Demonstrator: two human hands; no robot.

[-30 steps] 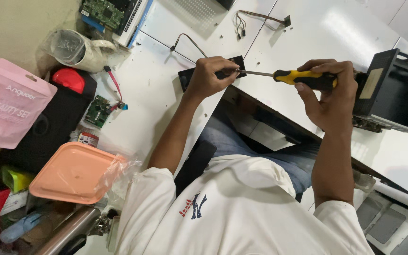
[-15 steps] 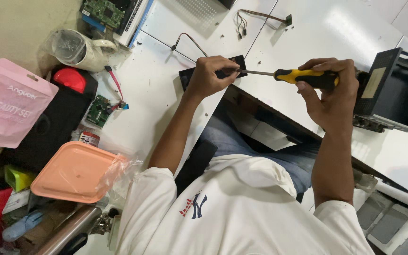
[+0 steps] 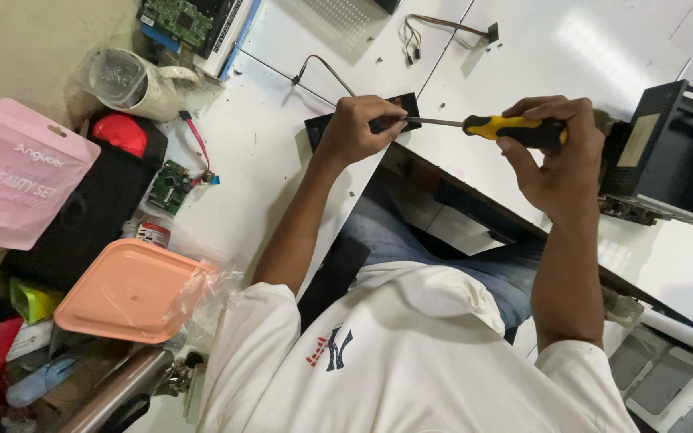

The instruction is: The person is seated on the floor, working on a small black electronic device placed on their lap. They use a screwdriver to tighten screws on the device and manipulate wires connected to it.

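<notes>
My left hand [image 3: 360, 128] grips a small black flat part [image 3: 320, 132] at the edge of the white table [image 3: 266, 152]. My right hand [image 3: 559, 156] is closed around the yellow and black handle of a screwdriver [image 3: 500, 127]. Its metal shaft runs left, and the tip meets the black part right at my left fingers. Both forearms reach out from my white shirt, with my jeans visible below the table edge.
A black metal case [image 3: 671, 156] stands at the right. A wire harness [image 3: 443, 28] and a black cable [image 3: 322, 68] lie further back. At the left are a green circuit board [image 3: 170, 186], a plastic jug [image 3: 134, 80], a pink pouch [image 3: 18, 172] and a peach tray [image 3: 126, 290].
</notes>
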